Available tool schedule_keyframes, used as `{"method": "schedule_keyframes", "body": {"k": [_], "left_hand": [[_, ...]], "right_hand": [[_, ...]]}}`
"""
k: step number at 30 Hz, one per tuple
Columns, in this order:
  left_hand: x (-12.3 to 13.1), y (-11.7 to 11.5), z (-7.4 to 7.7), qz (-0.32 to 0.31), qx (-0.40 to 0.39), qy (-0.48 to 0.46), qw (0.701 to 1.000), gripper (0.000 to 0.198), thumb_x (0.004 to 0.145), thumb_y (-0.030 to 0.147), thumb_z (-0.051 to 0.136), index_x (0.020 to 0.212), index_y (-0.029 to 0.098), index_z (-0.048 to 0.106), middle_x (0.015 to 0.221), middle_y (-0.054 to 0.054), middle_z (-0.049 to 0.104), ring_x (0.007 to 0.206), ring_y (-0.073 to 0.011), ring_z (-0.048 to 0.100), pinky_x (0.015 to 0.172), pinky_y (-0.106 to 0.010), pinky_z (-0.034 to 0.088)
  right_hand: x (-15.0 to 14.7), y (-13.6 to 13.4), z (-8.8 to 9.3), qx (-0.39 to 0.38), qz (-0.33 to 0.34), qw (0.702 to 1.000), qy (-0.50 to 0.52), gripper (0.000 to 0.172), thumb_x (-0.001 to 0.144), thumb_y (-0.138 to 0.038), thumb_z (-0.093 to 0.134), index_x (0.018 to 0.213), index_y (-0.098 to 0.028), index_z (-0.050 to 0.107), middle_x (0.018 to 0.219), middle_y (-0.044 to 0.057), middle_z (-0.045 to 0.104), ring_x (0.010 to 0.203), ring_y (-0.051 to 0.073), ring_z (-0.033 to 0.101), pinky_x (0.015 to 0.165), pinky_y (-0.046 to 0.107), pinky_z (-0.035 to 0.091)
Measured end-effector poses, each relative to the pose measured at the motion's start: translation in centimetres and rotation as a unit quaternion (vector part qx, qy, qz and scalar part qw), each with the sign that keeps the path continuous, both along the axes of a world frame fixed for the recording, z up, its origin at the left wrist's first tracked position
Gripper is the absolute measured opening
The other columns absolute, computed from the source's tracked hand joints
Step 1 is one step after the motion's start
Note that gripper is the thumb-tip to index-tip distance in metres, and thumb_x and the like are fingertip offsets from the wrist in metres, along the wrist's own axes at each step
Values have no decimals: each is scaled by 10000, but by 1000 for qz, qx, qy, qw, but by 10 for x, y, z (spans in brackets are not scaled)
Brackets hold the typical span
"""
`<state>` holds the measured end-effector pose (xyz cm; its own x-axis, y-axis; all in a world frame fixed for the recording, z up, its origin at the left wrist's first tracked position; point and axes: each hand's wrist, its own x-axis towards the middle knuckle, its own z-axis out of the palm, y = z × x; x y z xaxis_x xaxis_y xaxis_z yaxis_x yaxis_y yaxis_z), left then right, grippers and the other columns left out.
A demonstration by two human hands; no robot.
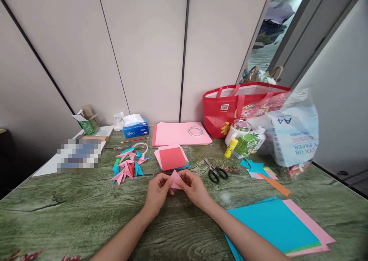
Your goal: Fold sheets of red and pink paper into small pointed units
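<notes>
A small folded piece of pink paper is held between my two hands over the middle of the table. My left hand pinches its left side, and my right hand pinches the right side with the thumb on its face. One pointed corner of the paper sticks up between them. Just beyond lies a stack of square paper, red on top of pink and blue. To the left is a pile of folded paper pieces in pink, blue, green and red. Black-handled scissors rest to the right.
Large blue and pink sheets lie near right. Pink sheets carrying a ring are at the back. A tissue box, red bag, glue stick, juice carton and plastic paper bag stand around. Paper scraps lie right.
</notes>
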<state>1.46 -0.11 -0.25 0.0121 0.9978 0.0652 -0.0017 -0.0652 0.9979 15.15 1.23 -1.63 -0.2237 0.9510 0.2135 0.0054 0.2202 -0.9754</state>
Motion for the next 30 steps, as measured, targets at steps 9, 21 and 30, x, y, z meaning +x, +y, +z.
{"method": "schedule_keyframes", "body": {"k": [9, 21, 30], "left_hand": [[3, 0, 2, -7, -20, -32, 999, 184, 675, 308, 613, 606, 146, 561, 548, 24, 572, 429, -95, 508, 453, -204, 401], [2, 1, 10, -37, -66, -63, 995, 189, 630, 271, 650, 753, 133, 609, 564, 11, 602, 441, -103, 533, 456, -221, 460], [4, -2, 10, -28, -77, -85, 993, 208, 646, 299, 652, 746, 128, 587, 591, -29, 651, 522, -162, 619, 504, -281, 520]], "right_hand": [[0, 1, 6, -78, 9, 992, 94, 248, 633, -296, 672, 812, -164, 563, 667, -5, 616, 585, 124, 566, 534, 236, 472], [12, 6, 11, -3, -49, 996, 72, 240, 666, -268, 646, 877, -179, 577, 807, 39, 632, 703, 152, 587, 640, 271, 476], [3, 2, 8, -32, -10, 997, 71, 110, 640, -220, 622, 719, -160, 576, 628, -20, 576, 550, 101, 519, 513, 210, 423]]}}
